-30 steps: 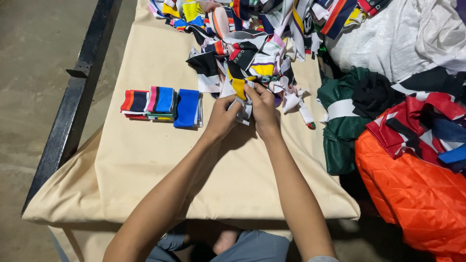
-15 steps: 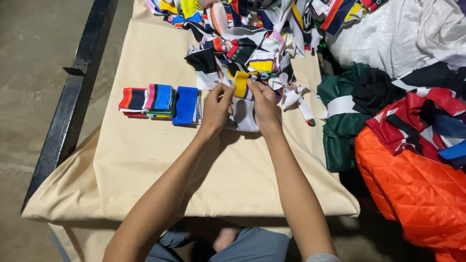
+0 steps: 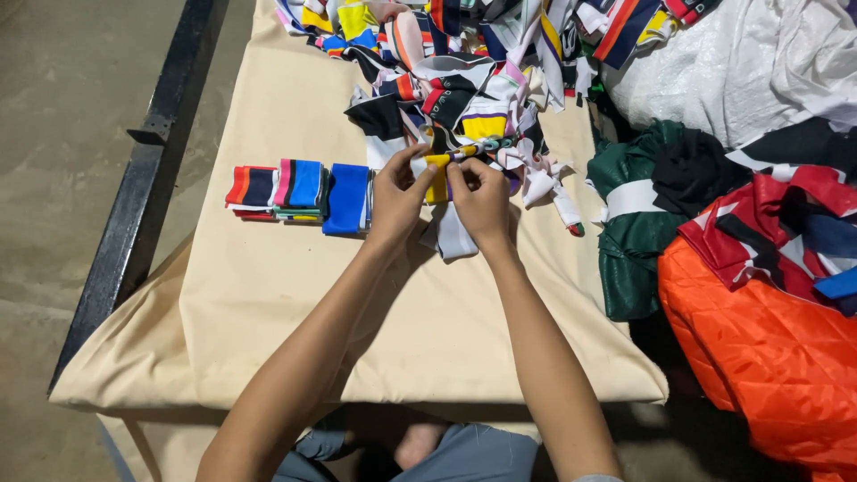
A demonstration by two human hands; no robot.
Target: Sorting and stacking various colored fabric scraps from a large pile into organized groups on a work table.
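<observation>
Pinching a yellow strip [image 3: 436, 178] between both hands, I hold it just above the table [image 3: 268, 295]. My left hand [image 3: 397, 192] has its grip closed on the strip's left edge, thumb and fingertips together; my right hand [image 3: 480, 196] is closed on the right edge. Left of my hands lies a row of folded pieces [image 3: 299, 189]. Beyond them spreads a heap of scraps [image 3: 464, 71]; an orange bag [image 3: 759, 357] sits at right.

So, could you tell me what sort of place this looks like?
Probably a garment or textile sorting workshop: a cloth-covered table, a heap of colourful fabric scraps, a neat row of folded pieces, and full sacks alongside.
</observation>
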